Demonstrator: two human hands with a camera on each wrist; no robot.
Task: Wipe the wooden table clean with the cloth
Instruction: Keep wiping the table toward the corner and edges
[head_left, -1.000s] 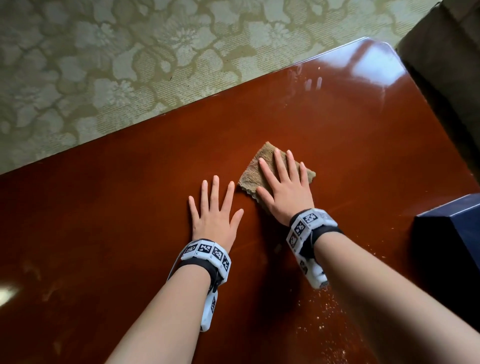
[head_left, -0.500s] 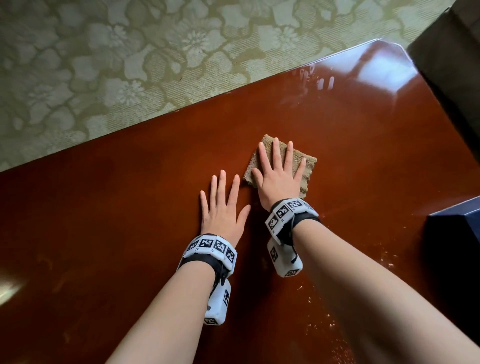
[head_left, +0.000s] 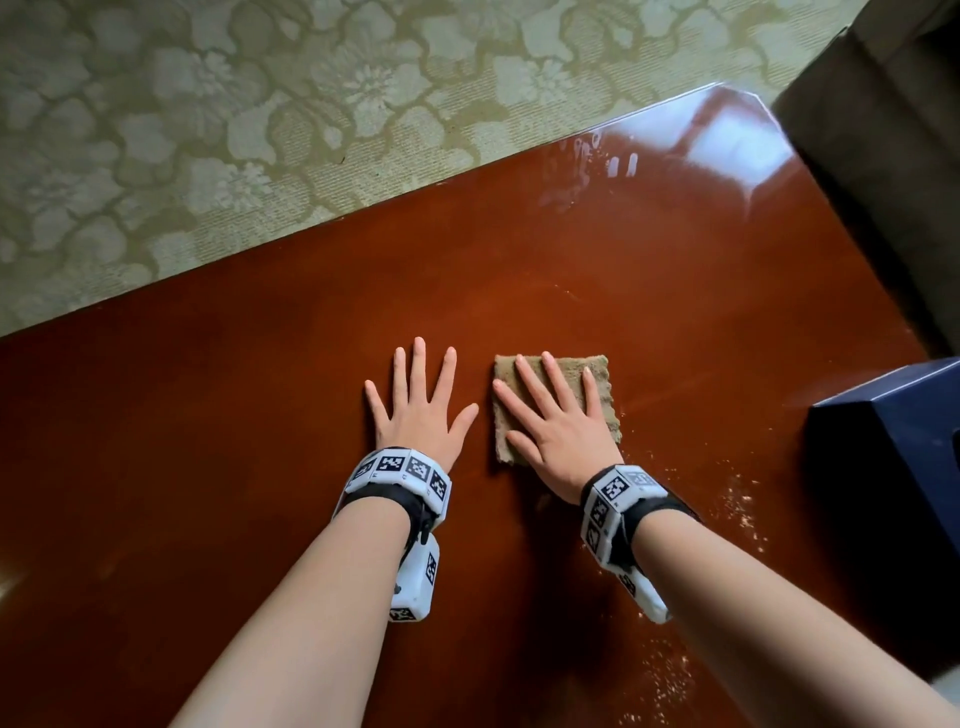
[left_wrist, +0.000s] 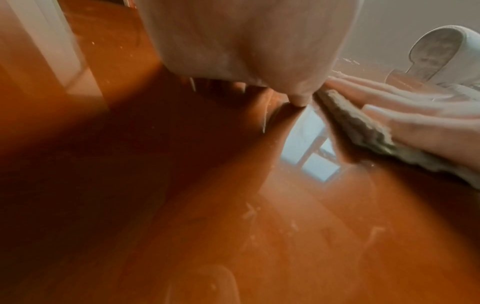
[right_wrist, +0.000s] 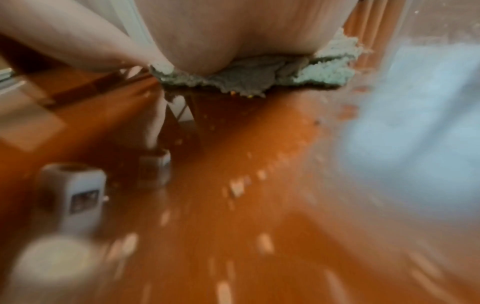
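cloth (head_left: 597, 374) under right hand (head_left: 558, 431)

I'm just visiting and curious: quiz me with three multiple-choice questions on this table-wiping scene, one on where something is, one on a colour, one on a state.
1. Where do the pale crumbs lie?
A. right of the cloth
B. left of the left hand
C. on the carpet

2. What colour is the box at the table's right edge?
A. red
B. dark blue
C. white

3. How is the right hand?
A. fisted
B. lifted away
C. flat on the cloth

Answers:
A, the pale crumbs speckle the glossy reddish-brown wooden table right of the tan square cloth.
B, the box is dark blue.
C, the right hand presses with straight fingers.
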